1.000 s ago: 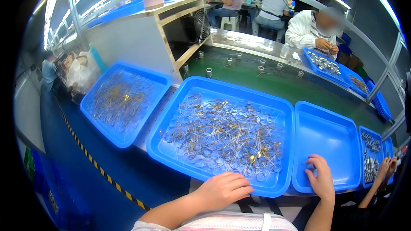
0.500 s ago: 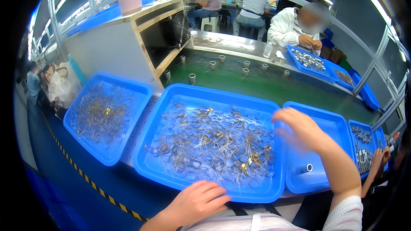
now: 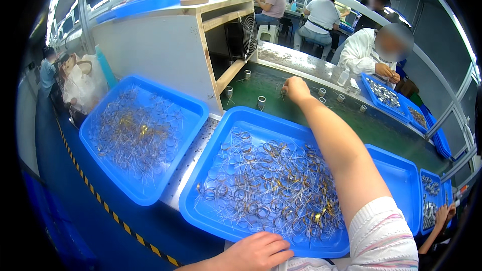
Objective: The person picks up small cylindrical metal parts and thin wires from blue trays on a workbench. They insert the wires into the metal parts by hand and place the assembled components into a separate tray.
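My right hand (image 3: 297, 89) reaches over the green conveyor belt (image 3: 301, 115), fingers closed at a small metal cylinder mostly hidden behind them; thin wires (image 3: 282, 93) show below the fingertips. Similar silver cylinders stand along the belt, such as one metal cylinder (image 3: 261, 102) left of that hand and another cylinder (image 3: 322, 92) to its right. Beneath my right forearm lies a large blue tray (image 3: 206, 168), full of tangled wire-ended rings (image 3: 271, 175). My left hand (image 3: 261, 251) rests at its near rim, holding nothing, fingers loosely extended.
At left is another blue tray (image 3: 93, 143) of thin wired parts. A white box with wooden framing (image 3: 216, 55) and a fan borders the belt. Further blue trays (image 3: 394, 170) stand right, partly behind my arm. A co-worker (image 3: 361, 52) sits across the belt; another person's hands (image 3: 444, 216) work at far right.
My right hand has moved from above the big tray's right rim to the belt, closing at a cylinder. The view has shifted, so the scene sits further right. My left hand stays by the near rim.
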Motion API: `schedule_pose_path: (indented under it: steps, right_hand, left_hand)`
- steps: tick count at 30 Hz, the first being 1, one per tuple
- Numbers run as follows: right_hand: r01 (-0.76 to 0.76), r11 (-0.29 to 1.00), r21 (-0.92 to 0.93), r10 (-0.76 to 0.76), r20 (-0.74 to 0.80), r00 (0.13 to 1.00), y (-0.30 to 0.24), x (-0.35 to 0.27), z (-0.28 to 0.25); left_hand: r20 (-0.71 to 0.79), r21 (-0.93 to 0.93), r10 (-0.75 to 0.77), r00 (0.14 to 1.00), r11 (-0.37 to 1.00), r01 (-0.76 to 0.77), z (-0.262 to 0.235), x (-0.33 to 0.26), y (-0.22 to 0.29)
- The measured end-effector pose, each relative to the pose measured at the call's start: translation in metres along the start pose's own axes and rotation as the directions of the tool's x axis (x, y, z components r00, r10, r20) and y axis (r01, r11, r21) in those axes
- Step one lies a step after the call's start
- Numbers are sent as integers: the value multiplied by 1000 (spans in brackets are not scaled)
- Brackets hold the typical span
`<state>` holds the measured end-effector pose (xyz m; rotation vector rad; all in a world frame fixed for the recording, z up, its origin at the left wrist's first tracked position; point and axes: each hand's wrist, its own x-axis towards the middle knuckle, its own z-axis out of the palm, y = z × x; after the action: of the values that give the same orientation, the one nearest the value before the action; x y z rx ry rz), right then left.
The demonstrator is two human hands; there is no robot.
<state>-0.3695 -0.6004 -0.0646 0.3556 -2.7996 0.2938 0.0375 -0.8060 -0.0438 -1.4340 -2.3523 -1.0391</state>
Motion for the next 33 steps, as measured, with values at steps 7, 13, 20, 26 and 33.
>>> schedule_pose_path:
  steps: [7,13,20,26,33]
  right_hand:
    - [-96,569,817,-114,194,974,-36,-148,-134]
    - [-159,354,922,-97,205,974,-38,-326,-213]
    - [190,613,767,-148,-125,981,-18,-428,-225]
    - [-172,869,463,225,-61,972,49,-467,-238]
    - [-74,997,-11,75,162,984,90,-479,-217]
  left_hand:
    - [-239,-602,-405,883,775,193,17,17,7]
    - [-43,-988,-579,814,147,52,49,55,30]
    - [114,-966,-567,816,129,225,84,79,78]
    - [86,-960,-670,737,141,241,98,76,95]
    - [84,-985,-645,759,60,159,103,65,94]
